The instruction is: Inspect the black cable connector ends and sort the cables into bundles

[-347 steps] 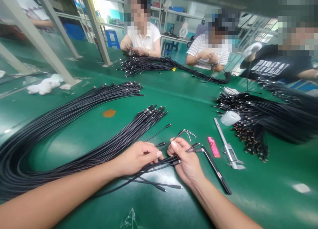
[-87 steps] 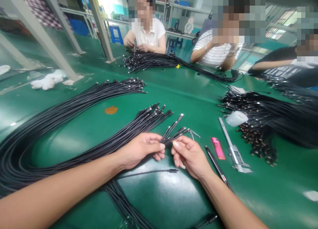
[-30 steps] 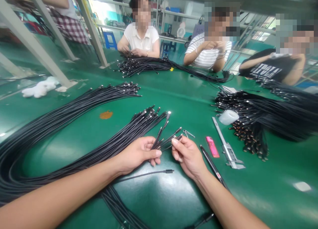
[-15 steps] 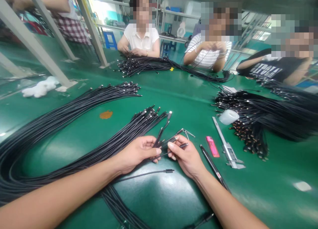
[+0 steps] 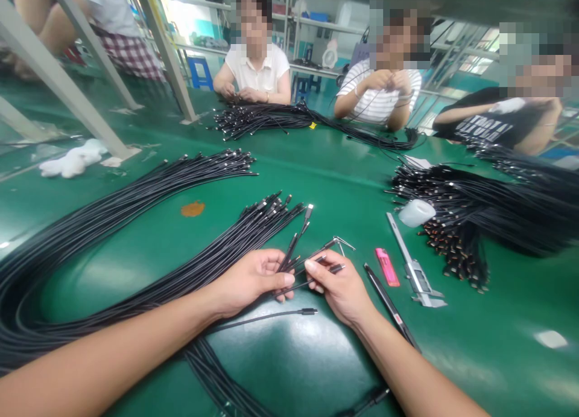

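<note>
My left hand (image 5: 251,280) is closed round a small fan of black cables (image 5: 299,242) whose plug ends point up and to the right. Just to its right, my right hand (image 5: 339,287) pinches the end of one of those cables between thumb and forefinger. A single black cable (image 5: 271,316) lies loose on the green table (image 5: 316,356) just below both hands. A long bundle of black cables (image 5: 217,248) runs from the left hand's side back across the table to the left.
A black pen (image 5: 389,305), a pink lighter (image 5: 387,267), a metal caliper (image 5: 412,266) and a white tape roll (image 5: 417,212) lie right of my hands. More cable piles (image 5: 474,212) sit right and far. Three people sit across the table handling cables; another stands at far left.
My right hand has shifted slightly left and closed on one cable end. The left hand keeps its hold on the fanned cables. The people opposite have moved a little.
</note>
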Tool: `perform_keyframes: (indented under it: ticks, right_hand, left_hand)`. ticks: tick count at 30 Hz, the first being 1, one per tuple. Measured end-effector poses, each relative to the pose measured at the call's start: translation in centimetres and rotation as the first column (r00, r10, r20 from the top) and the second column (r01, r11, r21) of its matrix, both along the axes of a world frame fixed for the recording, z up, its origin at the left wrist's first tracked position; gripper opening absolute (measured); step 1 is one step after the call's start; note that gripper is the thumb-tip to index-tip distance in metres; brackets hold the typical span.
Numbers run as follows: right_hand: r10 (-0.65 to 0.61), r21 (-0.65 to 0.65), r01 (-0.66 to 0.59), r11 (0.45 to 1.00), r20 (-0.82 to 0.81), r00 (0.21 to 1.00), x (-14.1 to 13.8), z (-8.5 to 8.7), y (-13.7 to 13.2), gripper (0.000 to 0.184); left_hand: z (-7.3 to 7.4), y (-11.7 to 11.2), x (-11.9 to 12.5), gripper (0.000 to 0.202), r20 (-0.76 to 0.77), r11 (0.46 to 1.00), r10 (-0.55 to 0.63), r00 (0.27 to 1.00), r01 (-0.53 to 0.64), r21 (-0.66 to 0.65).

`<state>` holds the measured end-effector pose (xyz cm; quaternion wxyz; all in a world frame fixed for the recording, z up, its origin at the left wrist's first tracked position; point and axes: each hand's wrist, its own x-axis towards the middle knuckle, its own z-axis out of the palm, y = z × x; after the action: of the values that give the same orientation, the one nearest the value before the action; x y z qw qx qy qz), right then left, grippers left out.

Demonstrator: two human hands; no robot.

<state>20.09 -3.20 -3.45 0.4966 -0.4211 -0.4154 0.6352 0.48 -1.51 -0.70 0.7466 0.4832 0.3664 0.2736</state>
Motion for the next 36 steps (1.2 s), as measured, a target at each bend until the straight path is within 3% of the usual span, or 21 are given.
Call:
perform_keyframes:
  ticks: [4, 12, 24, 29, 36]
  right_hand:
    - [-0.026, 0.011, 0.026, 1.0, 0.004, 1.0, -0.1, -0.1, 0.0, 0.03]
    - [-0.126, -0.034, 0.122, 0.992, -0.195, 0.973, -0.3, 0.1, 0.2, 0.024]
    - [-0.034, 0.022, 0.04, 0.999, -0.232, 0.972, 0.2, 0.1, 0.4, 0.021]
    - [-0.005, 0.019, 0.009, 1.0, -0.21, 0.978, 0.2, 0.0, 0.4, 0.024]
    - [0.05, -0.046, -0.068, 0.997, -0.312, 0.949, -0.3, 0.5, -0.2, 0.026]
  left_hand:
    - [0.1, 0.0, 0.0, 0.028, -0.005, 1.0, -0.01, 1.0, 0.01, 0.0]
    - [-0.2, 0.0, 0.0, 0.029, -0.027, 1.0, -0.011, 1.0, 0.011, 0.02]
    - [1.3, 0.7, -0.8, 0.027, -0.103, 0.996, 0.078, 0.992, -0.072, 0.061]
    - [1.2, 0.7, -0.9, 0.023, -0.073, 0.993, 0.108, 0.992, -0.104, 0.055]
    - [0.8, 0.4, -0.8, 0.029, -0.063, 0.995, 0.087, 0.994, -0.084, 0.047]
